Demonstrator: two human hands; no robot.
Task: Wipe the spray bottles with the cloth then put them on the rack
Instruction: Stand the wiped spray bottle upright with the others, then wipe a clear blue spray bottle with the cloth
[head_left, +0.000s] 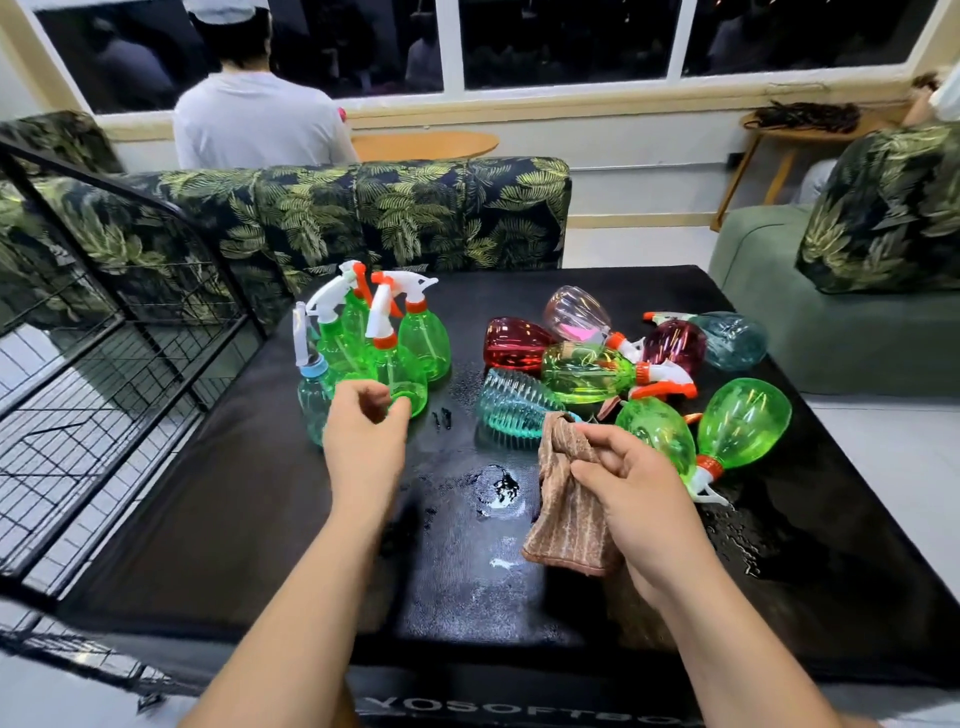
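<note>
The left hand (366, 421) is hanging half curled and holding nothing, just in front of the standing green bottles (387, 343) on the black table (260, 519). The right hand (631, 488) is pinching the brown cloth (566, 514). More spray bottles (587, 366) are lying in a pile. The rack (104, 332) is waiting on the left. Water puddles (498, 488) are shining, so a wet bottle may be slipping out. It looks like one bump could be knocking the standing ones over.
</note>
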